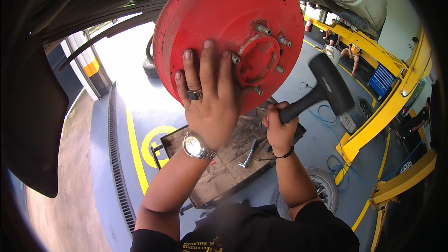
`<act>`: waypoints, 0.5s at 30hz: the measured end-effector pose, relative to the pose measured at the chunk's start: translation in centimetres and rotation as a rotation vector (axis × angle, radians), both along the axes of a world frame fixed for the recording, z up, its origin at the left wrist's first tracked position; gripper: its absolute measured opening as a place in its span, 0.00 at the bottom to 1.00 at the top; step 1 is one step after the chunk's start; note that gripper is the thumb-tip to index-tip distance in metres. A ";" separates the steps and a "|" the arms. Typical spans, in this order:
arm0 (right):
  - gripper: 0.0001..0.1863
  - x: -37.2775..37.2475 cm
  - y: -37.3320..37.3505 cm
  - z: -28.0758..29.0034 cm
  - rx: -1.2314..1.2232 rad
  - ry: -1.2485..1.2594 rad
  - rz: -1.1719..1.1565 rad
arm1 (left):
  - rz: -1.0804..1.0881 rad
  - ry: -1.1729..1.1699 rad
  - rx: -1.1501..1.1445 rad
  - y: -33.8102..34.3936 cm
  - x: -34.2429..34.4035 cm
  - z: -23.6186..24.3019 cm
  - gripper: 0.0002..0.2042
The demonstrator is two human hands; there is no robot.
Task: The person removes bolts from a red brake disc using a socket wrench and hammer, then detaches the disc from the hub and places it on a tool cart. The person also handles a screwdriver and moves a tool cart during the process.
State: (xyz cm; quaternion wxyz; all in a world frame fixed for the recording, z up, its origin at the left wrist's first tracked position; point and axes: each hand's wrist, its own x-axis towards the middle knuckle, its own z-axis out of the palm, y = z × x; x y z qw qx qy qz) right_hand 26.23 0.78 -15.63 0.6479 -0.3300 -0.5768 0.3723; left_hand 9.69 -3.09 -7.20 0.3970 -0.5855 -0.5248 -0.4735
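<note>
"While the right hand (281, 131) grips the mallet (331, 84) by its handle, where's the left?"

"Well apart from it. The left hand (211, 102) lies flat, fingers spread, on the face of the red drum (200, 28), which is mounted upright, high and in front of the person."

"Anything in the way there?"

"Studs (263, 29) jut from the drum around its hub, one just beside the left index finger. The mallet's black head is off to the right, clear of the drum."

"And below?"

"A tray (201, 191) with a socket wrench (249, 153) lying on it; the forearms cover some of it. A wheel (328, 189) on the floor is partly hidden behind the right forearm."

"Further off?"

"A yellow lift arm (385, 117) curves along the right, with a blue tool cabinet (382, 81) beyond. A floor drain (116, 158) runs down the left."
</note>
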 end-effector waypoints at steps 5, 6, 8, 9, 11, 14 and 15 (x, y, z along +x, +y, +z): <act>0.09 1.3 -3.3 -2.0 0.173 0.018 -0.100 | 0.050 0.094 -0.024 0.1 -0.3 0.1 0.36; 0.09 1.4 -3.6 -2.3 0.295 0.088 -0.141 | 0.063 0.115 -0.038 0.0 -0.4 -0.1 0.40; 0.10 1.9 -3.8 -3.4 0.407 0.045 -0.124 | 0.062 0.146 -0.077 -0.1 -0.9 0.1 0.40; 0.10 2.4 -3.7 -4.2 0.466 0.026 -0.119 | 0.059 0.166 -0.093 -0.3 -1.2 0.4 0.40; 0.10 2.6 -5.1 -6.1 0.353 -0.089 -0.115 | -0.083 0.194 -0.189 -1.8 -2.6 0.8 0.43; 0.10 0.6 -6.9 -6.8 0.180 -0.092 -0.088 | -0.254 0.214 -0.313 -4.5 -4.2 2.2 0.45; 0.10 -0.6 -6.6 -7.6 0.238 0.025 -0.073 | -0.269 0.221 -0.223 -4.7 -4.8 2.0 0.43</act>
